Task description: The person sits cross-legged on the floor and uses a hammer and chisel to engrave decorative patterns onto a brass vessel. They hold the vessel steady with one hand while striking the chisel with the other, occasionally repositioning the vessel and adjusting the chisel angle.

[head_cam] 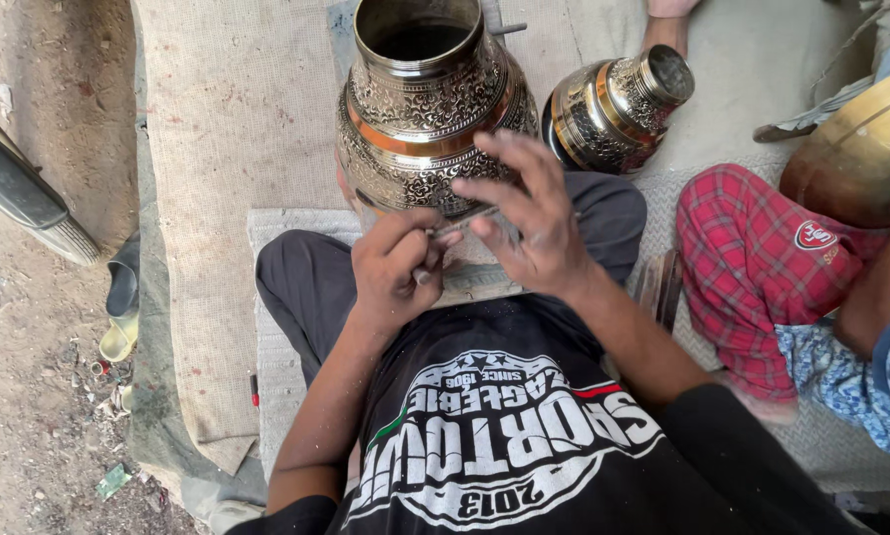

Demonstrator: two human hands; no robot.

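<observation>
Vase: a large engraved metal vase (427,109), silver-toned with a copper-coloured band and a wide open mouth, stands upright on the mat between the person's knees, just ahead of both hands.
Tool: a thin grey metal tool (457,227) lies between the hands, one end at the vase's lower wall.
Left hand: the left hand (395,269) is curled shut, pinching the near end of the tool between thumb and fingers.
Right hand: the right hand (529,220) has its fingers spread and bent; the fingertips rest on the vase's belly and the thumb steadies the tool.
Second vase: a smaller engraved vase (613,109) with dark and gold bands lies tipped on its side just right of the large one.
Mat: a beige woven mat (237,149) covers the ground beneath everything.
Shirt print: a white round emblem (494,436) sits on the person's black shirt.
Neighbour: another person's red checked trouser leg (752,258) is at the right, beside a big brass pot (861,149).
Ground: a yellow-green sandal (120,337) lies on the dirt at the left.
</observation>
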